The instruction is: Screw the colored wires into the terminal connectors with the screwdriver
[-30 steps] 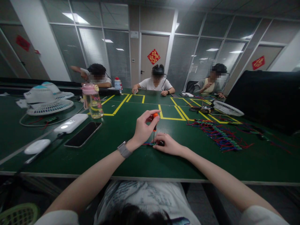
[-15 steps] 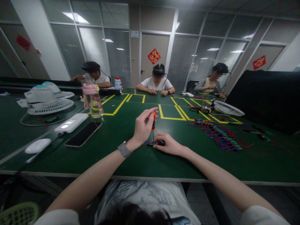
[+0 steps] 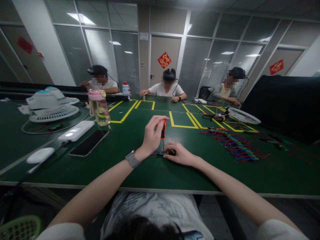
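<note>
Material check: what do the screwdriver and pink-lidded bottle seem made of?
Screwdriver: two-tone orange-black handle, probably plastic or rubber, finish unclear; thin, straight grey shaft suggests metal. Bottle: glossy, see-through body, plastic or glass; opaque lid looks plastic.

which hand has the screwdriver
The left hand, the one with the watch, holds the orange-and-black screwdriver; the bare-wristed right hand is lower, at the small circuit board.

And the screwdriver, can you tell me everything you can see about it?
The screwdriver has a black and orange handle, perhaps plastic, and a thin, metal-looking shaft. It stands nearly upright, pointing down at the small board; its tip is too small to make out. The left hand holds the handle, and the right hand is near the tip.
</note>
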A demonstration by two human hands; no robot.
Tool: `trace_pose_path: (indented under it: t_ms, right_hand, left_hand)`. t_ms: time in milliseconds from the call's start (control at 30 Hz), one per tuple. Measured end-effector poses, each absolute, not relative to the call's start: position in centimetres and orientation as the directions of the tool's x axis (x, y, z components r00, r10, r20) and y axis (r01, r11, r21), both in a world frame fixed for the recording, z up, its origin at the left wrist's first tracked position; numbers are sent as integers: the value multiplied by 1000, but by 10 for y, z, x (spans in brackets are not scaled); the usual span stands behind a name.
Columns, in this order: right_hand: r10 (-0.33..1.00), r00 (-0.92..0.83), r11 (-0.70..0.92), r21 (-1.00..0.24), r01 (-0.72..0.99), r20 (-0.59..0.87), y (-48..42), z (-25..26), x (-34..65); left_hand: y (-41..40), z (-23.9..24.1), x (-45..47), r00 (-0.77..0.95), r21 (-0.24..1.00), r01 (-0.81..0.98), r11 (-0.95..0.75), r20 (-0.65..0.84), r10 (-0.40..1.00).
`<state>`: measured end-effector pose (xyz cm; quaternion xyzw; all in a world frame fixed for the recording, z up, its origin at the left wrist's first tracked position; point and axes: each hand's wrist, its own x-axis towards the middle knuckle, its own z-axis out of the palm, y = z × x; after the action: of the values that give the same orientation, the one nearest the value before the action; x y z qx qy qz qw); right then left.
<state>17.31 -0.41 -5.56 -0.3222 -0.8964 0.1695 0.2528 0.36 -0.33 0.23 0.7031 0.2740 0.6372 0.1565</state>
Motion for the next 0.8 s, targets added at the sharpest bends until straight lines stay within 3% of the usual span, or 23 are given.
trace_pose_path:
  t_ms: [233,533,800]
  right_hand:
    - [663,-665,736,-464,493,345,-4,-55,173]
    - [665,-664,730,-484,483,342,-4,-55,173]
    - [661,-666,736,-471,486,345,-4,-55,173]
  left_hand:
    - [-3,0,6,31,629,82,-773,773,633]
    - [-6,3,5,-13,538,196,-820,837,546]
    - [-3,0,5,63,594,110,-797,796,602]
